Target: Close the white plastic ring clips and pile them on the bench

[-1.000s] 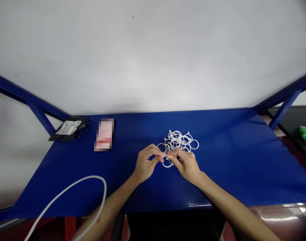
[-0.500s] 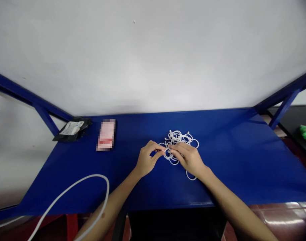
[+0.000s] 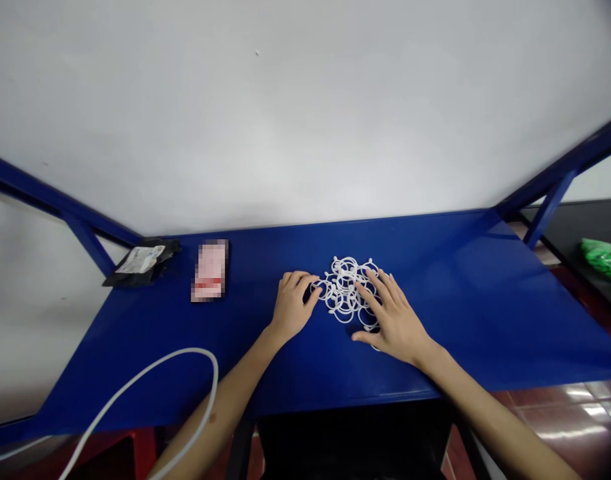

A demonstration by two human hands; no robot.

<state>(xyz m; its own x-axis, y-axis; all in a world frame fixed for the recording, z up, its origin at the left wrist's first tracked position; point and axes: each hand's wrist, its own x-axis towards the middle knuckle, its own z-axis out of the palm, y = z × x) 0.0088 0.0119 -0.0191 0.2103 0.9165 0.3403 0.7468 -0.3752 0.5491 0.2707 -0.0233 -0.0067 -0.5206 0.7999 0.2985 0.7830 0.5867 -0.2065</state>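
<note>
A tangled pile of thin white rings [image 3: 343, 308] with small knobs, like curtain rings, lies on the blue table [image 3: 285, 373]. At the pile's left edge is my left hand [image 3: 291, 305]; its fingers are curved and its thumb stands apart from them. One ring lies by those fingertips, with no grip on it visible. My right hand [image 3: 398, 327] is spread palm down over the right side of the pile, fingertips touching or just above the rings. Part of the pile is hidden under it.
A phone-like slab with a blurred pink face [image 3: 209, 270] lies at the back left, beside a black plastic package [image 3: 141, 260] with a white label. A white cable [image 3: 150, 365] loops across the front left. Green wrapped stuff [image 3: 605, 260] sits on a dark surface at the right.
Both hands have come apart from a pinch over the rings. My right hand has spread out and moved right, and my left hand has opened slightly to the left. The pile looks flatter.
</note>
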